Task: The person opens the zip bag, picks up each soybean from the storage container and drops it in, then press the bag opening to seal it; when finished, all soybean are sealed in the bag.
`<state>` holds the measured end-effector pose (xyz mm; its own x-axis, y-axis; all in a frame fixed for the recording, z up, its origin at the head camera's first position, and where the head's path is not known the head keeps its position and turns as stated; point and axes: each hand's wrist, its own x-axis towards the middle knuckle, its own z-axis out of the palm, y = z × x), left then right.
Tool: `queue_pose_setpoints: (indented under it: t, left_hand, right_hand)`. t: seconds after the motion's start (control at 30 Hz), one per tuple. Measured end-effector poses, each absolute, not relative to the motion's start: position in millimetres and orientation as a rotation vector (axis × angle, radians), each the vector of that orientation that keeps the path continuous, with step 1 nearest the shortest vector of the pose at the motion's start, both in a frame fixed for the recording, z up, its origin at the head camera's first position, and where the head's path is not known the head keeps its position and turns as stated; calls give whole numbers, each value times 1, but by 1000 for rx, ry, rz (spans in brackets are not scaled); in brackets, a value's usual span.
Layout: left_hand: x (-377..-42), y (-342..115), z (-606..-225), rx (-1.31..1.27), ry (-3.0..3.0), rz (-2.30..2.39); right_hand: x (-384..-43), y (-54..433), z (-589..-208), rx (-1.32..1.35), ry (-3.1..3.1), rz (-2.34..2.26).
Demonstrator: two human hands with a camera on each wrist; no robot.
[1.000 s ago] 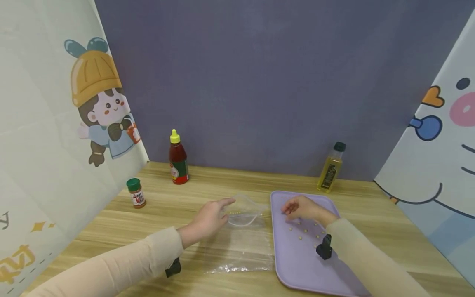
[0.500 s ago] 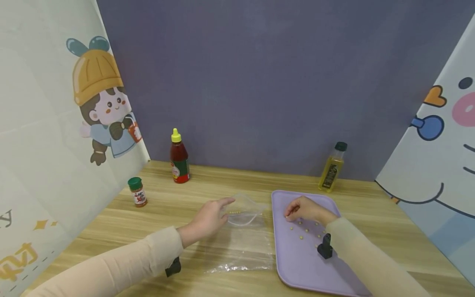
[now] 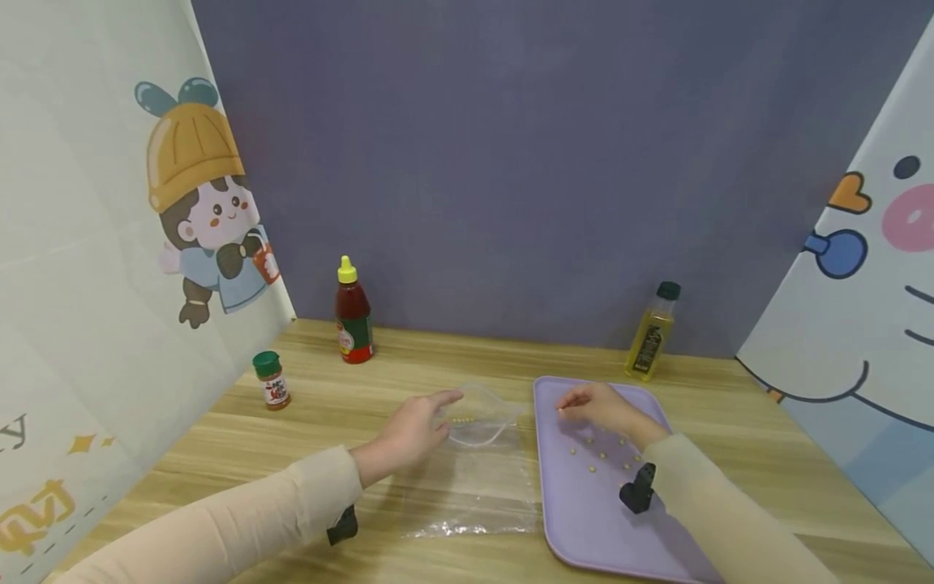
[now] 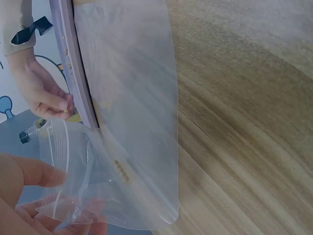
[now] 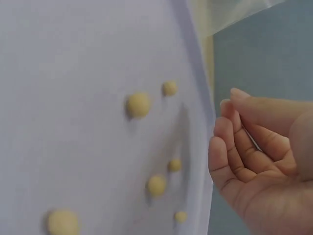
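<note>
In the head view my left hand (image 3: 412, 430) holds the mouth of a clear zip bag (image 3: 474, 487), which lies on the wooden table with its top raised and gaping. Some fingers (image 4: 39, 172) are in front of the plastic and others show through it. Several soybeans (image 4: 121, 171) sit in a row inside the bag. Over the far end of a purple tray (image 3: 584, 527) is my right hand (image 3: 600, 408), thumb and fingertips together; the left wrist view shows a small yellowish soybean (image 4: 66, 110) pinched there. More soybeans (image 5: 138, 104) lie scattered on the tray.
At the back left stands a red sauce bottle (image 3: 354, 320) with a yellow cap. A small green-lidded spice jar (image 3: 272, 381) is nearer the left edge. Behind the tray stands an oil bottle (image 3: 652, 334). A grey-blue backdrop (image 3: 474, 162) closes off the rear.
My right hand dipped to the tray, its fingertips closed together on a soybean, and it has lifted slightly. My left hand stays at the bag's mouth.
</note>
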<state>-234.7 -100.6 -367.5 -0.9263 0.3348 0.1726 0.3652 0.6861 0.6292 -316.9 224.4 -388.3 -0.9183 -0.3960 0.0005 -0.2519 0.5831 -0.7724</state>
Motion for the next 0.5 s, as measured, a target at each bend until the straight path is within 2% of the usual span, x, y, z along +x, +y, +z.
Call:
queue_pose_setpoints:
  t: [0.27, 0.5]
  left_hand:
    - [-237, -99, -367, -591, -2839, -1085]
    - [-237, -98, -366, -576, -2846, -1148]
  right_hand:
    - [-306, 204, -369, -493, 2568, -1405]
    - [-297, 180, -357, -649, 2549, -1499]
